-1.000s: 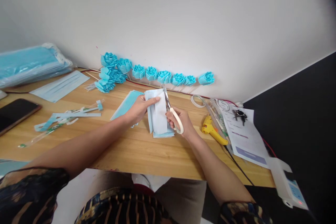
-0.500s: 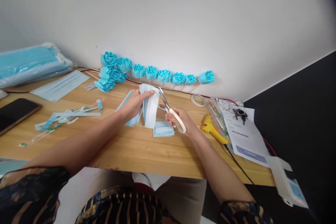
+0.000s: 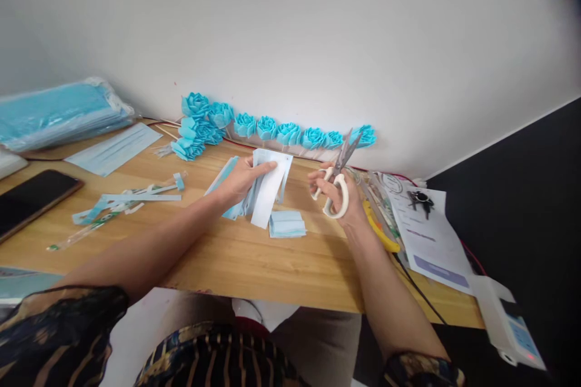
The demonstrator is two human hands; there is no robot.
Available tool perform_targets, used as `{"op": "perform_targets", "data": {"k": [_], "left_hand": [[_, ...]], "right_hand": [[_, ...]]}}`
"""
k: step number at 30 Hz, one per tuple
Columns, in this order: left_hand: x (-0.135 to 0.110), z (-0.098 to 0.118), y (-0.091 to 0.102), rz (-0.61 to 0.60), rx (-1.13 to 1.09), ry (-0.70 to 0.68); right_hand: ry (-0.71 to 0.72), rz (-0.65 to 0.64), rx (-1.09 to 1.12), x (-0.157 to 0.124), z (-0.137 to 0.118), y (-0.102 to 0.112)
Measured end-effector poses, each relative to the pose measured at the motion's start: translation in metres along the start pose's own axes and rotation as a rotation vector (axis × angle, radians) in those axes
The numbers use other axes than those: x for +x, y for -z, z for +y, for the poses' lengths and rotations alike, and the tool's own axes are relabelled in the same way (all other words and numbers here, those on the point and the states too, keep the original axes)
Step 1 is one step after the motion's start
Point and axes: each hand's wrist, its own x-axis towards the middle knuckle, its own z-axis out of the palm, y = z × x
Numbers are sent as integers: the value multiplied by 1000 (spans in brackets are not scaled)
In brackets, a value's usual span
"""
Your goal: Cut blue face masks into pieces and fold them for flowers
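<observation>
My left hand (image 3: 245,180) pinches a folded strip of face mask fabric (image 3: 269,193), white on the side facing me, with pale blue layers behind it. Under and left of that hand lie more blue mask strips (image 3: 222,172), partly hidden by it. My right hand (image 3: 345,193) grips a pair of scissors (image 3: 338,184) with cream handles, the blades slightly parted and pointing up and away. The scissors are apart from the strip. Between my hands a small stack of cut mask pieces (image 3: 287,224) rests on the wooden table (image 3: 254,266).
Blue mask flowers (image 3: 288,133) line the wall. To the left are a bag of masks (image 3: 59,112), a flat mask sheet (image 3: 113,149), a phone (image 3: 36,199) and scraps (image 3: 131,199). On the right lie a yellow glue gun (image 3: 381,228), papers (image 3: 422,236) and keys (image 3: 420,202).
My right hand has carried the scissors away from the strip, to the right and upward, and turned them. My left hand still holds the strip, shifted slightly right in the view.
</observation>
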Motion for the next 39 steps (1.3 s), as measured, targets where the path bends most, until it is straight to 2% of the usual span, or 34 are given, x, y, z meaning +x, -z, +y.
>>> {"op": "perform_targets", "data": {"k": [4,10,14,17,21,24,28,30,34,37,39], "left_hand": [[-7,2,-6,-64,146,-6],[-15,6,-13,-165,477,-139],[-13,5,-12,-267,542,-178],[-6,6,-3,-272,435,-98],[7,10,13,-178,264,108],[15,11,22,-153,131,187],[18,10,23,-113,-150,238],[16,10,21,-153,-271,249],[9,9,15,-272,-394,169],[8,3,13,-245,-379,138],[10,-1,13,-185,-316,139]], "right_hand": [[37,-43,21,-6,12,-13],[69,-34,-107,-19,-1,-28],[57,-5,-179,-17,0,-27],[95,80,-177,-10,6,-18],[90,212,-39,1,14,-5],[-13,206,63,4,18,-4],[-81,117,135,1,20,-11],[-92,116,196,-1,20,-15],[-82,226,300,0,22,-17],[-79,298,314,3,26,-14],[-109,269,320,5,30,-12]]}}
